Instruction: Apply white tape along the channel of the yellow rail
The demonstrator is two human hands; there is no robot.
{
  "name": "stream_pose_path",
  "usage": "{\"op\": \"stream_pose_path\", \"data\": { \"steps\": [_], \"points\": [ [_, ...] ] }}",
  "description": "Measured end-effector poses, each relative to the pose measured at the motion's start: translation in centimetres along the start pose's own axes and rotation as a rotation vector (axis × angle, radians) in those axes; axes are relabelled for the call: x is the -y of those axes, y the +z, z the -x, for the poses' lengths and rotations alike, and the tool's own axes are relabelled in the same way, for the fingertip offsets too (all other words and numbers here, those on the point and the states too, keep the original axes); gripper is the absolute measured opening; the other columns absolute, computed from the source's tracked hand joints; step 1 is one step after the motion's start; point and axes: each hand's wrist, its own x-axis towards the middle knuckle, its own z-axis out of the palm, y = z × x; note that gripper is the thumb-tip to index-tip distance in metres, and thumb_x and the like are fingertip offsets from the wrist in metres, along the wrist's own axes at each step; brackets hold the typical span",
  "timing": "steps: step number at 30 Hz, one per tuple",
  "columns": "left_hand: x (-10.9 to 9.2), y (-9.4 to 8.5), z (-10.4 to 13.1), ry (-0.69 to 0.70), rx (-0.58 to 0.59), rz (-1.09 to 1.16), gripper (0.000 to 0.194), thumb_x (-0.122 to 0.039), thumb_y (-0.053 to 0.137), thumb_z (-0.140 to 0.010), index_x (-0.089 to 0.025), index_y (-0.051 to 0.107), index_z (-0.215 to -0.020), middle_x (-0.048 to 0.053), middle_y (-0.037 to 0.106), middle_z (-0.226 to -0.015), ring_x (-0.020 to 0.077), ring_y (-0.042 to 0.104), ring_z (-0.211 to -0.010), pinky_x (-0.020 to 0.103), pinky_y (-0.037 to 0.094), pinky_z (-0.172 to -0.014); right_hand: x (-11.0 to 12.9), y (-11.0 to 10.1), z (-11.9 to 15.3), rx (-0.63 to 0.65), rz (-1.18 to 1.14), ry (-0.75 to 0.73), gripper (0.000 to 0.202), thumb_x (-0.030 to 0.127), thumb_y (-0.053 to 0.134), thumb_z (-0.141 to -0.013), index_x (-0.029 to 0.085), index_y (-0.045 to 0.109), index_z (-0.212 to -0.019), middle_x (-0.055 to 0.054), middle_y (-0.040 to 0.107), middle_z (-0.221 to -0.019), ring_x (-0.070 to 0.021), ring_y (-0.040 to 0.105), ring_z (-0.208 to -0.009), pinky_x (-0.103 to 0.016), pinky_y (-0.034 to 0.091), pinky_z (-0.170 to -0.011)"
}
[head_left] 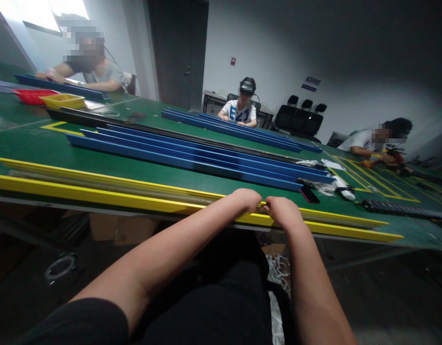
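A long yellow channel-shaped profile (134,200) lies along the table's near edge, its open side facing up. A pale strip, blurred, runs inside it. Over the right half of this profile my left hand (246,199) is closed, with the fingers bent down and mostly hidden. Close beside it, my right hand (281,210) is also closed, thumb and fingers pressed together. The fingertips of both hands nearly meet at the channel. Whatever they pinch is too small and too covered to name.
Several blue profiles (192,160) lie behind the yellow one on the green table (134,167). A phone (309,193), white device (345,191), red tray (34,97) and yellow tray (62,101) also rest there. Several people sit around the table. Cardboard boxes (134,231) stand below.
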Motion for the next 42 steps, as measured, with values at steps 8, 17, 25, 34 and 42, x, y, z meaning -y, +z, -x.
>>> {"op": "stream_pose_path", "data": {
  "steps": [8,17,25,34,42],
  "points": [
    [-0.2,-0.4,0.7,-0.008,-0.012,-0.012,0.029,-0.038,0.055,-0.083,-0.021,0.067,-0.103,0.012,0.072,-0.103,0.0255,0.066,-0.095,0.031,0.050,-0.077,-0.1,0.0,0.1,-0.029,-0.016,-0.017,0.028,0.045,0.048,-0.089,0.025,0.066,-0.094,-0.008,0.071,-0.090,-0.0216,0.065,-0.084,-0.028,0.042,-0.068],
    [2.0,-1.7,4.0,-0.078,0.034,-0.007,0.028,-0.031,0.061,-0.077,-0.024,0.066,-0.104,0.009,0.071,-0.105,0.0245,0.067,-0.094,0.029,0.050,-0.072,-0.2,0.0,0.0,-0.023,-0.024,-0.020,0.030,0.047,0.046,-0.089,0.025,0.066,-0.093,-0.007,0.071,-0.088,-0.0223,0.065,-0.081,-0.030,0.042,-0.067],
    [2.3,-0.6,10.8,-0.201,-0.254,0.022,0.074,-0.080,0.038,-0.075,-0.024,0.056,-0.120,0.011,0.067,-0.106,0.0291,0.063,-0.095,0.039,0.046,-0.079,-0.1,0.2,-0.3,-0.009,-0.027,0.016,0.030,0.045,0.045,-0.089,0.026,0.067,-0.095,-0.008,0.071,-0.090,-0.0221,0.065,-0.082,-0.029,0.041,-0.066],
    [2.1,0.7,12.1,-0.164,-0.354,-0.129,0.064,-0.065,0.073,-0.060,-0.019,0.056,-0.101,0.010,0.065,-0.094,0.0287,0.061,-0.091,0.038,0.046,-0.078,0.3,-0.1,0.3,-0.031,-0.012,0.031,0.030,0.046,0.046,-0.089,0.027,0.068,-0.092,-0.007,0.071,-0.090,-0.0225,0.066,-0.084,-0.029,0.043,-0.068],
    [6.9,-0.2,17.6,-0.224,-0.244,-0.139,0.071,-0.063,0.074,-0.061,-0.023,0.055,-0.116,0.010,0.066,-0.104,0.0293,0.060,-0.100,0.037,0.044,-0.085,6.7,-1.4,0.0,-0.091,-0.069,-0.077,0.033,0.045,0.043,-0.091,0.025,0.068,-0.093,-0.009,0.071,-0.092,-0.0222,0.066,-0.084,-0.031,0.045,-0.073]
  ]
}}
